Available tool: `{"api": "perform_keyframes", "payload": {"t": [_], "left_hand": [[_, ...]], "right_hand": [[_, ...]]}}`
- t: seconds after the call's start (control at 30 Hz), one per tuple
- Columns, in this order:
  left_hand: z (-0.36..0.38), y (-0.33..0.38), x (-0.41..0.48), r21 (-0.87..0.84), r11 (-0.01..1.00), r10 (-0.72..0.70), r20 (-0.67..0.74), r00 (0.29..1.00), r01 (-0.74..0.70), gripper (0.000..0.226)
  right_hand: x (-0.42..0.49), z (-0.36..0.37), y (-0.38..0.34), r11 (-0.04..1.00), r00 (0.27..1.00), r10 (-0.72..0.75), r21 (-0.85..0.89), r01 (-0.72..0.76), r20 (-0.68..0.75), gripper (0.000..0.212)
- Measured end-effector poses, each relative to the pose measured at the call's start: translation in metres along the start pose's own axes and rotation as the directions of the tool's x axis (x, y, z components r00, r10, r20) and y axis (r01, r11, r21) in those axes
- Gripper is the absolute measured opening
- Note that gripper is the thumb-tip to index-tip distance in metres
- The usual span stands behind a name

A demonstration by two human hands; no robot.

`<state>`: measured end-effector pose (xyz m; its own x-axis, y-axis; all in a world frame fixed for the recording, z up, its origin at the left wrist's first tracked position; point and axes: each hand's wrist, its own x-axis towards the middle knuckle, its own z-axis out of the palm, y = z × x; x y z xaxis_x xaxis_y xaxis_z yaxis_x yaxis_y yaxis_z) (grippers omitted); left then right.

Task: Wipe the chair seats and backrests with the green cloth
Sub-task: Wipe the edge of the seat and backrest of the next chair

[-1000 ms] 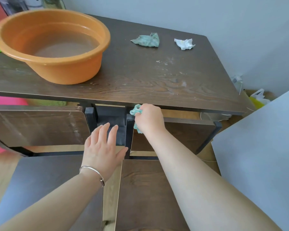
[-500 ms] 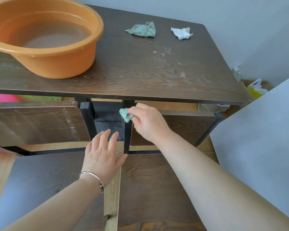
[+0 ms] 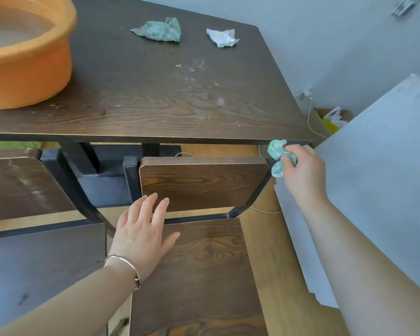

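A dark wooden chair stands under the table edge, with its backrest point(image 3: 204, 183) facing me and its seat point(image 3: 204, 275) below. My right hand point(image 3: 301, 173) grips a bunched green cloth point(image 3: 277, 154) at the black frame post on the backrest's right side. My left hand point(image 3: 141, 231) rests flat with fingers apart on the seat's back left corner, touching the lower edge of the backrest. A second chair's backrest point(image 3: 22, 185) and seat point(image 3: 41, 267) sit to the left.
A dark wooden table point(image 3: 155, 98) carries an orange basin point(image 3: 27, 69) of water at the left, another green cloth point(image 3: 159, 30) and a crumpled white tissue point(image 3: 222, 38) at the back. A grey board point(image 3: 378, 180) leans close on the right. A white cable point(image 3: 309, 117) hangs beyond.
My right hand has carried the green cloth from the backrest's left post across to its right post. The view shifted right, and my left hand now lies on the right chair's seat.
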<state>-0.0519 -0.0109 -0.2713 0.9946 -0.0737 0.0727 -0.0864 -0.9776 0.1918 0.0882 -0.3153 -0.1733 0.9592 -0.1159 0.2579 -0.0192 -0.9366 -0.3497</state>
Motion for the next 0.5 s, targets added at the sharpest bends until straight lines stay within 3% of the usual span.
{"api": "perform_keyframes", "payload": {"t": [0.17, 0.5], "left_hand": [[0.010, 0.028, 0.010, -0.013, 0.999, 0.047, 0.004, 0.999, -0.046, 0.076], [0.026, 0.063, 0.026, -0.002, 0.997, 0.077, 0.065, 0.995, -0.077, 0.074]], "right_hand": [[0.007, 0.013, 0.014, 0.997, 0.990, 0.047, 0.047, -0.054, 0.129, 0.028], [-0.026, 0.032, 0.027, 0.976, 0.997, 0.078, 0.206, -0.074, -0.014, 0.024]]}}
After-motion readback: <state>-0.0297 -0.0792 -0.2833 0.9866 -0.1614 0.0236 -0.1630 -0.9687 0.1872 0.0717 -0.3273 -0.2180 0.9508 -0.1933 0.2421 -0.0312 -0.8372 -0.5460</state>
